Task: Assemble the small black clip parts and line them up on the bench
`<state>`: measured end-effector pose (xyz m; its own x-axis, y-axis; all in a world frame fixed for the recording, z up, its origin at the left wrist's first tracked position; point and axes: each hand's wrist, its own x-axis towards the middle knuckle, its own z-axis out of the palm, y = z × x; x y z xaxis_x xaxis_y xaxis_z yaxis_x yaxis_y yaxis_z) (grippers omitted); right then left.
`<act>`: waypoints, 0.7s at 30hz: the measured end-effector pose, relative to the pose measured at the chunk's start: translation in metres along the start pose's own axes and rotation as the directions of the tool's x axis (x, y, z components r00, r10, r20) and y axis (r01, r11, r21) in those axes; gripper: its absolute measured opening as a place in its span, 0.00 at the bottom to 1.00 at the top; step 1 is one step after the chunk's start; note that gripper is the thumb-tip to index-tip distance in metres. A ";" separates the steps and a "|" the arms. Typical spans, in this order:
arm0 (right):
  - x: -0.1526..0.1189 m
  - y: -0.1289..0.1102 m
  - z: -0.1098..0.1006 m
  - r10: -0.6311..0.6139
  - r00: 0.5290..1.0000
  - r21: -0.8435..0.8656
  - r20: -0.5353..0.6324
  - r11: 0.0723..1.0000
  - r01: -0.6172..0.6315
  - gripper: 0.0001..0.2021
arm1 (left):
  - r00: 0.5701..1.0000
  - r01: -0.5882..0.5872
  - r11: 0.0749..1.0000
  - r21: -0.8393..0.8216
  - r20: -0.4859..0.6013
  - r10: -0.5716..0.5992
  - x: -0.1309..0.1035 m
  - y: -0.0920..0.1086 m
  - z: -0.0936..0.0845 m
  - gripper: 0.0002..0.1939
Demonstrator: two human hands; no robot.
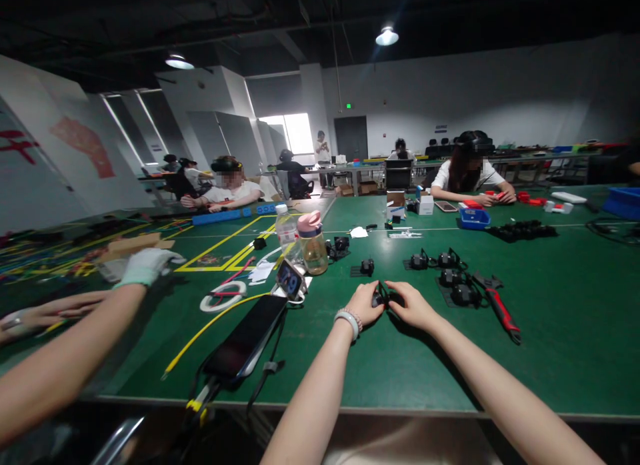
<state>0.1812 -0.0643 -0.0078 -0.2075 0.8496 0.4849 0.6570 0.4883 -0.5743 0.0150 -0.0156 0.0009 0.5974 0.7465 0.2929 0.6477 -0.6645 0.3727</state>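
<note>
Between my left hand and my right hand is a small black part, gripped by the fingers of both just above the green table. Its exact kind is too small to make out. A similar black part lies just beyond my hands. To the right sit several more black parts with loops, among them a black cylindrical piece. Beside them rests an adjustable wrench with a red and black handle.
Left of my arms lie a phone with cables, a small clock display, a pink-lidded bottle and a clear bottle. A co-worker's gloved hand reaches in at far left. Across the table another person handles red pieces near a blue bin.
</note>
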 end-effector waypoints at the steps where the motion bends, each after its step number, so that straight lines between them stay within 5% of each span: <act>1: 0.000 0.003 0.001 0.006 1.000 -0.008 0.004 1.000 -0.006 0.26 | 1.000 0.005 1.000 -0.006 -0.003 -0.005 0.000 0.000 0.001 0.30; 9: -0.003 0.016 0.007 0.055 0.975 -0.029 0.215 0.998 -0.050 0.29 | 0.999 0.032 0.995 -0.090 -0.012 -0.034 0.003 -0.003 0.005 0.30; 21: -0.002 0.010 0.000 0.074 0.969 -0.069 0.234 0.996 -0.059 0.21 | 0.996 0.021 0.989 -0.143 -0.084 -0.033 0.005 -0.004 0.005 0.33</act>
<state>0.1878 -0.0616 -0.0148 -0.3222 0.9064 0.2732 0.7169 0.4220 -0.5549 0.0177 -0.0099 -0.0031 0.5339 0.7684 0.3529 0.5856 -0.6371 0.5012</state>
